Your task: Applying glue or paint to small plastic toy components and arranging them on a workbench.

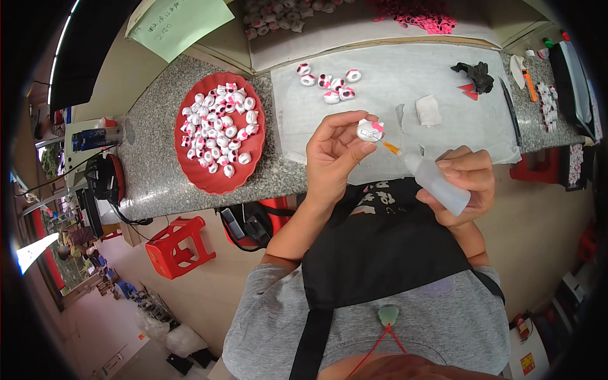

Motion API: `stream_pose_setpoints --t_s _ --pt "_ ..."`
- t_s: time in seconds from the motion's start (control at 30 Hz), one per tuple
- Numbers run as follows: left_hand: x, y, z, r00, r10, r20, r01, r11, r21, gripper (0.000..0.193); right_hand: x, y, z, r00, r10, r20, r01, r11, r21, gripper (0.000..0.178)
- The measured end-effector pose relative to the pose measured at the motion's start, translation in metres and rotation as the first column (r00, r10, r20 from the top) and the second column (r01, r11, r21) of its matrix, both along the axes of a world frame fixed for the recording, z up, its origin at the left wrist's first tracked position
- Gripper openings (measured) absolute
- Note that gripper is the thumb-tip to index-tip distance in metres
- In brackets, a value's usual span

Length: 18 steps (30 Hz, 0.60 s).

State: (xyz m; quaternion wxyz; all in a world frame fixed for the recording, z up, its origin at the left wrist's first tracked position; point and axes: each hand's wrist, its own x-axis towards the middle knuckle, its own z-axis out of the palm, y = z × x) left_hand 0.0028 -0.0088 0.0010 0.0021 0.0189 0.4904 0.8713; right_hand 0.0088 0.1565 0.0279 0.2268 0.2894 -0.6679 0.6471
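Pinched between the fingers of my left hand [334,152] is a small white cat-head figure [370,130] with a pink bow. My right hand [465,180] grips a translucent white squeeze bottle [438,183], tilted so that its orange nozzle [391,147] points at the figure's lower right side. Whether the tip touches the figure I cannot tell. Beyond my hands, several more cat-head pieces [337,83] lie loose on a white sheet [290,126]. To the left, a red scalloped tray [185,166] holds many finished-looking white, pink and black heads [218,130].
A folded white cloth [429,111], a crumpled black bag [475,77] and an orange-handled tool [529,85] lie toward the right of the granite worktop [149,126]. A shelf at the back carries white pieces [278,14] and pink parts [424,16]. Red stools [180,247] stand below.
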Motion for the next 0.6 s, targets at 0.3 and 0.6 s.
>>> stream_pose_setpoints --t_s 0.3,0.6 --pt "0.0002 0.0013 -0.0018 1.0 -0.004 0.019 0.004 1.0 0.006 0.035 0.0024 0.0 0.0034 1.0 -0.003 0.01 0.003 0.996 0.084 0.039" --pt "0.0006 0.0003 -0.0027 1.0 -0.012 0.016 0.011 0.999 0.03 0.036 0.0019 0.0002 0.0017 0.999 -0.035 -0.002 0.035 0.998 0.061 0.038"
